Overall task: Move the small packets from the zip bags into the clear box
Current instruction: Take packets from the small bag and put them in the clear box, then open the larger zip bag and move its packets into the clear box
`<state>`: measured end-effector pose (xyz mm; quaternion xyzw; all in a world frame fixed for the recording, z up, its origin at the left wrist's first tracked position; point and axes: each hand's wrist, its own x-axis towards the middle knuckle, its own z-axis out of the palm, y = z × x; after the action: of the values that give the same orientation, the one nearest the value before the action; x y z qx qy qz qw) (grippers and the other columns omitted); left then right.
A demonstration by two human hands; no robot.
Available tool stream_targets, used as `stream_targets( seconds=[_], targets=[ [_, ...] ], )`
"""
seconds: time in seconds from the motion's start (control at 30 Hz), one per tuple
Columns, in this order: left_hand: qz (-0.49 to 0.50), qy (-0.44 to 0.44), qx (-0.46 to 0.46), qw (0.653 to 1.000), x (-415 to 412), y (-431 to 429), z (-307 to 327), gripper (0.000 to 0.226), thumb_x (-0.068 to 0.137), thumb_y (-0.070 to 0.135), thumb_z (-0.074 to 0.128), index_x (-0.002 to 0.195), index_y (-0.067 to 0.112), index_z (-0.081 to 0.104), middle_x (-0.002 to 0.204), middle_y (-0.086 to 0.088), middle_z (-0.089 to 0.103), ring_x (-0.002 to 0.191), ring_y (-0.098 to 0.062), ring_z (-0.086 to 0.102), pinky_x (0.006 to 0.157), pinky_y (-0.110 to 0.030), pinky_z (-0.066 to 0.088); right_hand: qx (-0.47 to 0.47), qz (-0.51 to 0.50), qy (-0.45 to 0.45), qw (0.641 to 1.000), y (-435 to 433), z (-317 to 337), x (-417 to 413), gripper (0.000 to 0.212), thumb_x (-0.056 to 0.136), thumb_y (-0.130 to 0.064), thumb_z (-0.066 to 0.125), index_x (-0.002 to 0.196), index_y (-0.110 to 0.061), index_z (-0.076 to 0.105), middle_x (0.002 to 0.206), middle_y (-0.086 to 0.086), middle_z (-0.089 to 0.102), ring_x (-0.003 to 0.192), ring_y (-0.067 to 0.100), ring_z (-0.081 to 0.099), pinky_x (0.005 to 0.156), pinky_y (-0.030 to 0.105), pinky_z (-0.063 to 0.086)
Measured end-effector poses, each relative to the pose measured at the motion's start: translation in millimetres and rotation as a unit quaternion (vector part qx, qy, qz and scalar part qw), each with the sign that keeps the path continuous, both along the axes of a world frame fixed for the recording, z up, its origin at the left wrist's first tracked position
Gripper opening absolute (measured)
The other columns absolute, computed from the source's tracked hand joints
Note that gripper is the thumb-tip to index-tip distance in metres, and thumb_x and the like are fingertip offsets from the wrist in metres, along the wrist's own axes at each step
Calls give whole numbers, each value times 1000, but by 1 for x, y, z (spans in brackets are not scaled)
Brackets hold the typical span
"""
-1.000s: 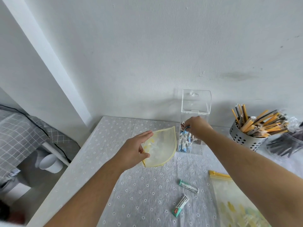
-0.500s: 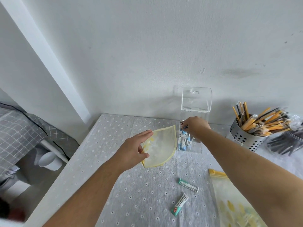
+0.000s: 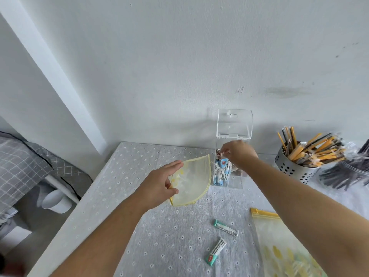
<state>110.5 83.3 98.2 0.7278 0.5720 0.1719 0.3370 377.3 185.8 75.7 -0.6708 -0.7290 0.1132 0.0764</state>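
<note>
A tall clear box (image 3: 237, 177) stands at the back of the table with its hinged lid (image 3: 234, 122) flipped up. Several blue and white packets (image 3: 222, 172) stand inside it. My right hand (image 3: 238, 152) is at the box's open top, fingers pinched on a small brownish packet (image 3: 219, 154). My left hand (image 3: 159, 186) holds a yellow-edged zip bag (image 3: 191, 180) up off the table, just left of the box. Two green-tipped packets (image 3: 225, 228) (image 3: 215, 250) lie loose on the cloth. A second zip bag (image 3: 279, 246) lies flat at the lower right.
A perforated metal cup (image 3: 295, 166) full of yellow and black sticks stands right of the box, with dark wrapped items (image 3: 347, 172) beyond it. The wall is close behind. The table's left edge (image 3: 83, 198) drops to a floor with a white cup (image 3: 54, 200).
My right hand has risen from inside the box to its rim, now pinching a small packet. The left hand and its bag have stayed in place.
</note>
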Motion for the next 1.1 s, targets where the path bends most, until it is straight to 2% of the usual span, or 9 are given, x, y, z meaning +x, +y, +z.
stream_targets(
  seconds=[0.1,0.3,0.43,0.5,0.57,0.67,0.77,0.9,1.1],
  targets=[
    [-6,-5,6,1000,0,1,4,77,80,2,70,141,36,38,143,35,27,62,-1,48,67,-6,44,30,2,61,998,-10,20,0,22,90,-20,59,106,-32,68,110,-8,70,90,15,66,81,33,56],
    [-26,-38,-15,999,-9,7,27,71,80,6,69,132,49,45,138,17,50,57,2,45,60,-12,42,-51,146,138,978,-48,36,-24,76,73,-16,79,136,-37,43,129,-7,51,110,16,53,95,32,46],
    [-45,-62,-66,995,-32,7,42,59,81,12,68,116,58,55,121,-4,65,65,-15,43,69,-29,38,-113,91,338,930,-65,36,-37,35,73,-4,78,105,-11,65,96,-2,67,98,19,61,81,24,53],
    [-31,-136,-78,987,-42,1,50,47,83,14,69,113,50,61,100,10,70,70,-14,48,79,-28,38,-113,64,400,907,-73,36,-43,12,78,1,72,86,-7,68,84,9,70,86,20,63,74,21,55],
    [13,-232,-80,969,-53,-7,52,32,81,34,72,111,43,63,115,20,63,93,-11,57,88,-28,42,-102,46,417,902,-81,36,-48,12,84,-1,67,80,-12,67,79,6,73,75,14,64,70,25,55],
    [93,-356,-109,924,-76,-21,33,76,51,76,71,114,35,60,126,9,60,107,-15,57,92,-35,45,-123,14,484,866,-90,35,-57,7,89,-2,60,86,-8,62,77,-1,75,69,12,71,62,25,57],
    [96,-301,-151,937,-89,-39,-1,91,55,70,73,126,17,53,127,3,60,110,-13,58,91,-32,45,-135,-22,531,836,-97,31,-71,2,91,-6,59,89,-7,59,83,8,74,64,15,72,56,27,56],
    [159,-260,-149,941,-90,-51,-46,29,86,30,67,93,3,63,98,0,72,84,-17,67,81,-35,51,-154,-96,554,812,-104,10,-95,8,93,-9,56,87,-13,57,78,3,72,57,13,71,55,27,57],
    [280,-208,-111,931,-99,-56,-91,32,89,34,61,69,12,48,54,-1,53,44,-15,43,50,-26,37,-151,-220,542,797,-109,-46,-124,10,91,-11,61,100,-9,56,88,9,69,60,13,66,56,26,54]
  ],
)
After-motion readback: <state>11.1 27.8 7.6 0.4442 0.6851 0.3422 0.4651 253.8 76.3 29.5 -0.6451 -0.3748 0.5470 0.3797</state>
